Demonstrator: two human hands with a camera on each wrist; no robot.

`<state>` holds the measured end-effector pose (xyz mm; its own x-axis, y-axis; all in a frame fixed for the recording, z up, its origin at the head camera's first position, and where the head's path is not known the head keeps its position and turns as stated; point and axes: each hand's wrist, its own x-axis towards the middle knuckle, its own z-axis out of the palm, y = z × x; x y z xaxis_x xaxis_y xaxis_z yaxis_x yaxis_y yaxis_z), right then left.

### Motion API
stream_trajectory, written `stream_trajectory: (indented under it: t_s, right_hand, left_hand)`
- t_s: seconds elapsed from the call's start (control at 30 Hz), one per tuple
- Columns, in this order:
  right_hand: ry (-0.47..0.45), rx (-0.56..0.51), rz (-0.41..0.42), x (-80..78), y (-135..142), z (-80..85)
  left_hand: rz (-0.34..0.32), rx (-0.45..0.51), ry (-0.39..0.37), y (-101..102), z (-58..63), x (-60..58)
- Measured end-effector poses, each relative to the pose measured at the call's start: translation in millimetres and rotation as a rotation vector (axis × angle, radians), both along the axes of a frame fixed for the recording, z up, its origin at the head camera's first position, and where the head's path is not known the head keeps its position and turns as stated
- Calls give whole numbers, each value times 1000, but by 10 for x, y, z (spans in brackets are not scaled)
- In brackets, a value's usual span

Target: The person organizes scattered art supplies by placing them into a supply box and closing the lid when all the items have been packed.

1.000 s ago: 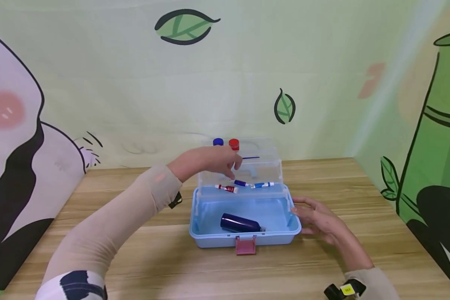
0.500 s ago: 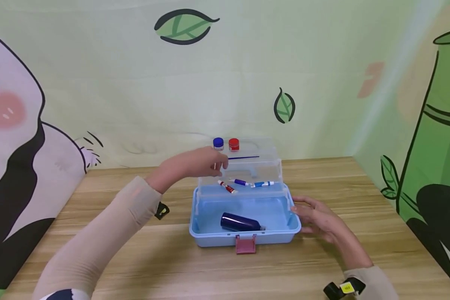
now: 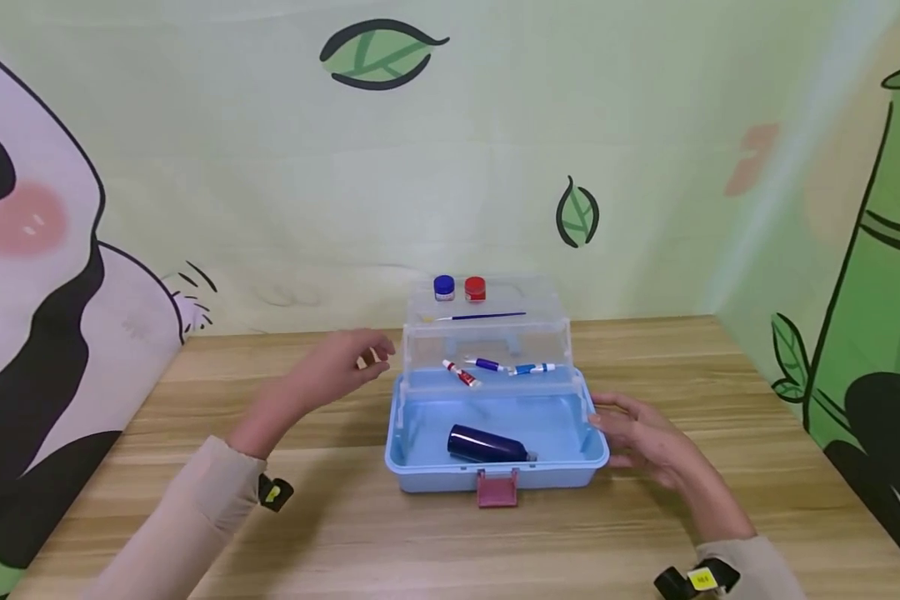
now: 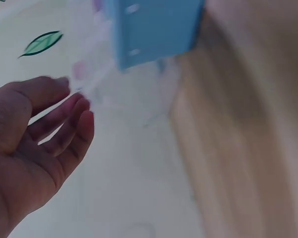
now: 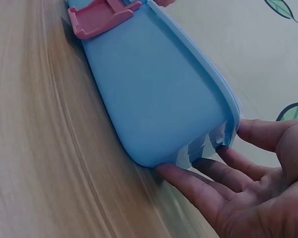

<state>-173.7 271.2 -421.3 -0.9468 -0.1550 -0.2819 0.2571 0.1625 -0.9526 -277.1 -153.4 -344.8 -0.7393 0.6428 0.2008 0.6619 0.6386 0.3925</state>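
A light-blue storage box (image 3: 420, 479) stands with its clear lid (image 3: 487, 343) raised at the back. Inside lies a dark blue bottle (image 3: 487, 444). On the clear part above it are a red paint tube (image 3: 461, 373), a purple tube (image 3: 489, 364) and a blue-and-white tube (image 3: 532, 368). My left hand (image 3: 341, 367) hovers left of the lid, fingers loosely bent and holding nothing. In the right wrist view, my right hand (image 5: 258, 183) touches the box's end wall with fairly straight fingers, its thumb at the rim.
Behind the tubes are a blue-capped jar (image 3: 444, 288), a red-capped jar (image 3: 475, 289) and a thin paintbrush (image 3: 487, 316). A pink latch (image 3: 497, 489) hangs at the box front. The wooden table (image 3: 330, 533) meets a printed backdrop (image 3: 270, 167).
My left hand has drawn back leftward and down from over the tubes. The red tube has turned to a steeper slant. My right hand has stayed at the box's end.
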Motion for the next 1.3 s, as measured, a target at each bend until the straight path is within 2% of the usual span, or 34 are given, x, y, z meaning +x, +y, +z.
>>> stream_trajectory:
  t_s: [0.07,0.17,0.43,0.57,0.7,0.87,1.0,1.13,1.3]
  right_hand:
    - [-3,-2,-7,-1,9,6]
    - [-2,-10,-10,-10,8,22]
    - [25,-15,9,-21,4,-2]
    - [48,-27,44,-28,49,-44]
    - [78,-1,85,-50,93,-48]
    - [168,51,129,-135,145,0]
    - [208,29,158,-241,179,23]
    - [203,23,171,-365,210,9]
    - [202,-10,184,-480,259,-39]
  left_hand:
    - [32,47,-3,-26,-119,17]
    - [81,106,-52,-41,-260,28]
    - [209,318,-320,-38,-556,32]
    - [234,400,-441,-37,-659,66]
    - [215,477,-528,-24,-702,82]
    - [182,594,-606,1,-675,84]
    - [193,683,-698,16,-660,81]
    - [217,738,-779,38,-658,74]
    - [236,751,-821,48,-661,77]
